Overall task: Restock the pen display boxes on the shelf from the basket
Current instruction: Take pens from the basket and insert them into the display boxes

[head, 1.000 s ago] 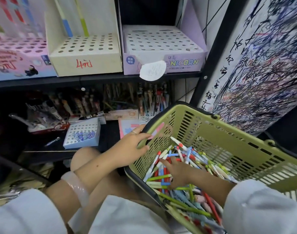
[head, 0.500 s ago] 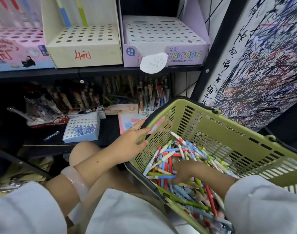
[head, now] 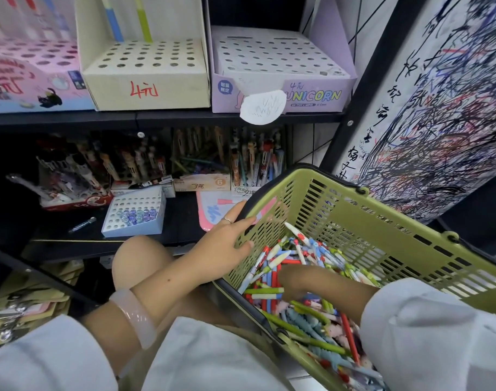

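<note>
Pens piled in the green basket under your right hand, its fingers dug into the pile, grip hidden, your left hand holding the basket's near wall, fingers spread flat, empty display boxes on the shelf above your hands.

Access to the upper shelf is open from the front: the cream box and the purple box show bare hole grids with nothing standing in them. A paper tag hangs over the purple box's front edge. The lower shelf is crowded at the back with pen packs; a small blue tray occupies its front. The green basket, tilted, blocks the right side, with the left hand on its rim.
</note>
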`<state>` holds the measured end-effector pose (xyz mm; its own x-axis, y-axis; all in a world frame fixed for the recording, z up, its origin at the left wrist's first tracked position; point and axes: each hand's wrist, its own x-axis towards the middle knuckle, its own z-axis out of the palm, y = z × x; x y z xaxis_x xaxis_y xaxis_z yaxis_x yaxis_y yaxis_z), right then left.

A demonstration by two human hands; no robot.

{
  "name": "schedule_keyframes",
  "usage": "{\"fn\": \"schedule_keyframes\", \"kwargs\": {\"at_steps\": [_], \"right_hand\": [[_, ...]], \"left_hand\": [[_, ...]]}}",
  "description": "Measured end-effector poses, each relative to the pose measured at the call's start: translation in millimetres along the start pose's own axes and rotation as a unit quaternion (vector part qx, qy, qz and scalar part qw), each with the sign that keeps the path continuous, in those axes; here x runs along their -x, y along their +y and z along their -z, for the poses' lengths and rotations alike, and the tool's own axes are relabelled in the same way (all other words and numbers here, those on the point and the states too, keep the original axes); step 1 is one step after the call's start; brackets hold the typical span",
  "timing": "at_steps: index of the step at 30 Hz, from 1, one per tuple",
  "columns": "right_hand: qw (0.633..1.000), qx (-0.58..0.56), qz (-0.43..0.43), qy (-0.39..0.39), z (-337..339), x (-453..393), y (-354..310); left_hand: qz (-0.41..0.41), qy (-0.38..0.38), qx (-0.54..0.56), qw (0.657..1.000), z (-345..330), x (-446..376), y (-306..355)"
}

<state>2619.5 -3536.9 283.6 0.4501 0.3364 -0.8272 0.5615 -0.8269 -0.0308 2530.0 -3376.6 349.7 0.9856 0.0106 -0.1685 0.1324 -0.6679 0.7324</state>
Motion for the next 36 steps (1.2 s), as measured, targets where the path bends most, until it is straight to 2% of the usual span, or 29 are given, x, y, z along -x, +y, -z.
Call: {"fn": "schedule_keyframes", "kwargs": {"at_steps": [2, 4, 5, 8, 10, 11, 14, 16, 23, 36], "right_hand": [[0.989, -0.147, -0.016, 0.015, 5, -3, 3], [0.941, -0.330, -0.056, 0.045, 6, -11, 5], [0.927, -0.364, -0.069, 0.049, 6, -15, 3], [0.941, -0.324, -0.080, 0.061, -8, -33, -9], [0.928, -0.351, -0.096, 0.080, -14, -44, -17], [0.909, -0.393, -0.104, 0.095, -15, -50, -18], [0.816, -0.556, -0.114, 0.112, -16, -57, -20], [0.776, -0.611, -0.110, 0.109, -17, -57, -19], [0.716, -0.686, -0.084, 0.098, -21, -59, -10], [0.636, -0.765, -0.077, 0.069, -20, -48, -6]], "left_hand": [[0.006, 0.007, 0.004, 1.000, -1, 0, 1], [0.003, 0.008, 0.007, 1.000, -2, 0, 0], [-0.001, 0.007, 0.009, 1.000, -2, -1, 0], [0.000, 0.009, 0.015, 1.000, -4, -2, -2], [0.002, 0.014, 0.016, 1.000, -4, -1, -1], [0.002, 0.016, 0.016, 1.000, -4, -1, 0], [-0.004, 0.024, 0.022, 0.999, -5, -2, -1], [-0.009, 0.027, 0.031, 0.999, -6, -3, -3], [-0.021, 0.037, 0.051, 0.998, -7, -4, -6], [0.000, 0.040, 0.045, 0.998, -7, -2, -1]]}}
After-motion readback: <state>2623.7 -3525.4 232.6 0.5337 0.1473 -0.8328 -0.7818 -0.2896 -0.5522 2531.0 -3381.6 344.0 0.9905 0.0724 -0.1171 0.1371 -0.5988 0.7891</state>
